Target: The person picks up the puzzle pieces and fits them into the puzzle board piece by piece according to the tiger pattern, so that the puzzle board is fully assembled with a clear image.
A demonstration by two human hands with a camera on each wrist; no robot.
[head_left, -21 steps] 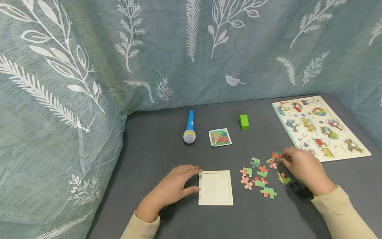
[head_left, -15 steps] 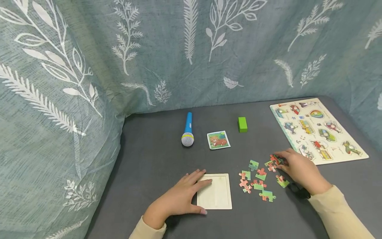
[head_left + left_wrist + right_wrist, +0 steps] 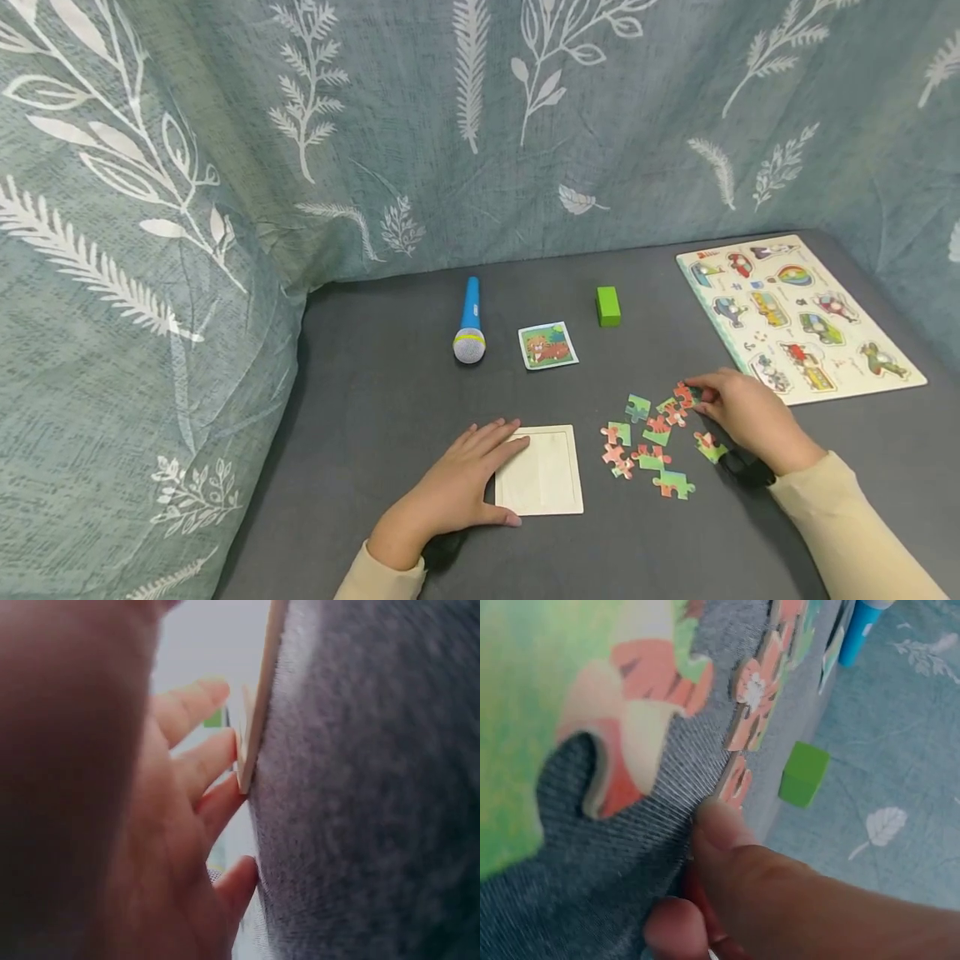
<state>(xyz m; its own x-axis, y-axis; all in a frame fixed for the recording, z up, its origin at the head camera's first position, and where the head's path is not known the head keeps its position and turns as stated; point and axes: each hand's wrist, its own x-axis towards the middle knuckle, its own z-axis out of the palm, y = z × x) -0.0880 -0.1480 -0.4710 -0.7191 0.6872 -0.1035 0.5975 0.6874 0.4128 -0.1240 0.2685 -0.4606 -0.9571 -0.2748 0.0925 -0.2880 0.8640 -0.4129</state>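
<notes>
My left hand [image 3: 461, 483] lies with spread fingers over the left side of a shallow square wooden tray [image 3: 547, 475]; in the left wrist view its fingertips meet the tray's edge [image 3: 259, 712]. My right hand [image 3: 750, 417], thumb and forefinger curled together, pinches a red-and-green jigsaw piece [image 3: 683, 394] at the upper right of a loose group. In the right wrist view the thumb [image 3: 724, 825] is at the edge of that piece [image 3: 736, 784], and the forefinger is largely hidden. Several other jigsaw pieces [image 3: 651, 457] lie between the tray and this hand, one [image 3: 708, 447] beneath the wrist.
Farther back on the grey table lie a blue toy microphone [image 3: 470, 321], a square tiger picture card [image 3: 547, 345] and a green block [image 3: 608, 307]. A large picture board [image 3: 806, 325] lies at the right, close behind the right hand. A patterned curtain [image 3: 420, 133] borders the table.
My left hand has moved right, from beside the tray onto its left edge. My right hand stays at the upper-right pieces, which have shifted slightly left. The head view has tilted a little.
</notes>
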